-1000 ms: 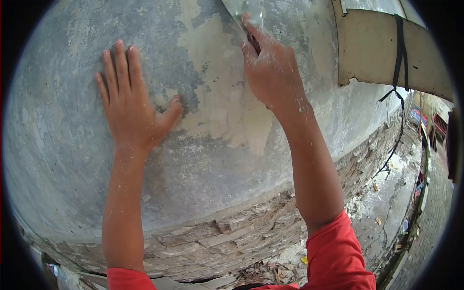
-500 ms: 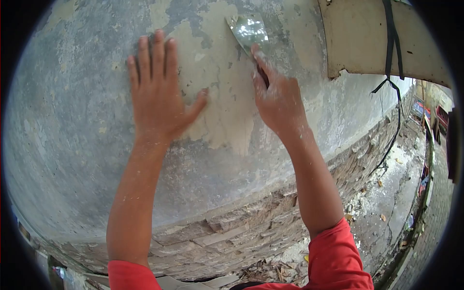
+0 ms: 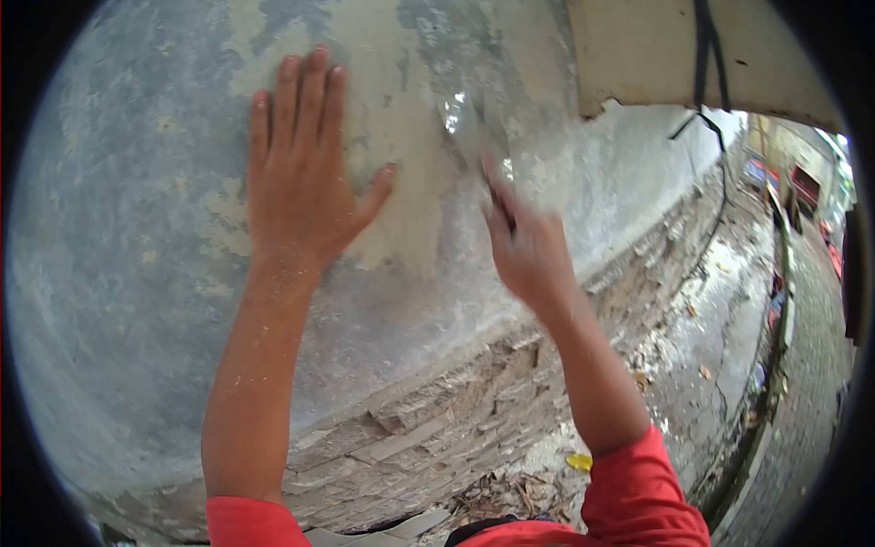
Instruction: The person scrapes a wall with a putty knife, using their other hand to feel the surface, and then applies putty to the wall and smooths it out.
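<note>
My left hand (image 3: 301,169) lies flat against the wall (image 3: 401,301), fingers stretched upward and thumb out to the right. To its right, my right hand (image 3: 533,246) is closed round the handle of a scraper (image 3: 472,132), index finger extended along it. The wide metal blade shines and is smeared by motion; it overlaps the patchy wall surface. Grey paint and bare beige patches cover the wall around both hands. Pale specks dot my forearms.
A beige panel (image 3: 647,55) with a ragged lower edge juts out at the upper right, a black strap (image 3: 707,55) hanging over it. Rough stone cladding (image 3: 428,419) runs along the wall's base. Dry leaves (image 3: 497,497) and pale debris lie on the ground beside a paved path (image 3: 811,346).
The scraper and my right hand have moved down the wall. My left hand stays flat on the wall. The whole view has shifted slightly, with the panel now farther left.
</note>
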Demonstrator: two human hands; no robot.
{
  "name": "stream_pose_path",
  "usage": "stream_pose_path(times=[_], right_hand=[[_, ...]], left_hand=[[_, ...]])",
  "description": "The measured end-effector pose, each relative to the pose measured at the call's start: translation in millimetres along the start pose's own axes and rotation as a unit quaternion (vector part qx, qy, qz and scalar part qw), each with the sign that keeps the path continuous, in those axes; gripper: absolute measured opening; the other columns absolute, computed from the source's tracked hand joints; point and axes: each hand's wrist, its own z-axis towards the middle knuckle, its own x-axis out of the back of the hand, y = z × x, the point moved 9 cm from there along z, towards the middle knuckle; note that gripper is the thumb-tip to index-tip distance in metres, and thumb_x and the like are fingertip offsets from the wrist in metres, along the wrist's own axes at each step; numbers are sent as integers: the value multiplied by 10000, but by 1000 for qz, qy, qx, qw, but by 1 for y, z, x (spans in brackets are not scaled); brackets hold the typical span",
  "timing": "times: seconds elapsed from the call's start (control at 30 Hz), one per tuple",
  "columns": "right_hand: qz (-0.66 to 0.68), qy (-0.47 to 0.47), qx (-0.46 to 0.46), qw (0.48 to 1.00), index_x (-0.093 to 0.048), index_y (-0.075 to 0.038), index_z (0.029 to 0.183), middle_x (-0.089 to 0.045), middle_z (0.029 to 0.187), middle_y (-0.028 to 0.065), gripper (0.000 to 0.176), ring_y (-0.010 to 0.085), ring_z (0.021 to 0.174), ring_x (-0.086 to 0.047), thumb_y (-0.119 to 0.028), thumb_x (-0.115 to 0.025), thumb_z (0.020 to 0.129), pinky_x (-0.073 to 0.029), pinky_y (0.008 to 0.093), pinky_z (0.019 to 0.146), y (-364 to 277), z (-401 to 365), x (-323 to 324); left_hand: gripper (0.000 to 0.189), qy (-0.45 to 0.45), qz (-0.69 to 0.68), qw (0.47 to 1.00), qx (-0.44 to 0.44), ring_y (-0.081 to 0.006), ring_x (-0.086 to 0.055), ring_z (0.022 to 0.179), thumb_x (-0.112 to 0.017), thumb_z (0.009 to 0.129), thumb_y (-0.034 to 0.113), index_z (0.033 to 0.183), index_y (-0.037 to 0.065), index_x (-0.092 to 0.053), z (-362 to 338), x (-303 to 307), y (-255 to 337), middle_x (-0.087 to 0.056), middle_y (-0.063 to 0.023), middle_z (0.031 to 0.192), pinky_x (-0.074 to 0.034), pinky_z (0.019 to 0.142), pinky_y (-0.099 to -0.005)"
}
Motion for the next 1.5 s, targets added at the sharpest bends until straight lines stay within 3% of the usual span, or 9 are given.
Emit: stream_pose_path(times=[0.2,0.27,0.43,0.73,1.0,1.03,1.33,1.4,1.5], right_hand=[[-16,107,104,989,-483,-126,1359,-584,753,277,434,451,676,-564,-171,-516,928,-454,449,593,-18,52,34],[-20,28,-27,999,-462,-153,1383,-577,729,272,454,438,648,-568,-159,-519,932,-461,408,592,14,22,19],[39,26,22,999,-464,-193,1388,-573,704,246,460,356,579,-587,-156,-518,933,-465,389,580,72,-44,5],[62,84,115,988,-480,-129,1364,-580,719,263,429,418,602,-576,-163,-509,937,-465,428,578,37,99,85],[104,35,44,993,-402,-178,1428,-595,744,271,519,426,604,-575,-107,-536,932,-470,389,565,117,38,60],[79,-57,-80,992,-392,-190,1436,-603,763,269,543,428,617,-579,-89,-544,925,-486,375,586,109,40,64],[100,-65,-31,992,-380,-215,1441,-611,887,300,555,459,786,-611,-101,-545,923,-499,392,632,125,35,59],[93,-64,-38,993,-391,-206,1443,-650,900,268,533,209,647,-639,-102,-533,940,-503,315,664,130,36,58],[106,-54,16,993,-399,-196,1440,-658,860,244,533,182,588,-575,-84,-536,937,-500,299,649,138,24,56]], left_hand=[[885,-2,-13,1000,18,-221,-137,1455,-642,796,441,1495,105,-215,-2,1,-6,-187,-42,1566,-132,1192,-435],[887,-6,-14,999,32,-220,-138,1454,-645,793,442,1494,106,-217,-3,0,-9,-186,-40,1566,-135,1192,-436],[881,-14,6,999,35,-228,-144,1454,-652,782,422,1490,104,-235,-2,1,-4,-197,-44,1565,-144,1189,-442],[880,20,58,998,22,-271,-151,1457,-641,762,362,1497,95,-238,0,2,4,-221,-68,1566,-129,1176,-467],[864,24,91,995,30,-278,-150,1458,-616,762,335,1498,85,-238,-2,2,10,-217,-83,1568,-108,1176,-471],[864,28,85,996,27,-280,-150,1459,-612,760,328,1499,86,-237,-1,1,10,-217,-86,1568,-104,1176,-471],[858,51,86,994,42,-281,-117,1464,-589,786,347,1509,88,-206,5,-2,23,-184,-98,1575,-76,1177,-468],[858,46,74,996,36,-280,-108,1465,-586,790,351,1509,87,-201,11,-10,38,-175,-100,1577,-70,1178,-469],[859,36,81,995,40,-279,-99,1467,-583,794,358,1510,83,-195,22,-19,52,-164,-104,1578,-62,1178,-472]])
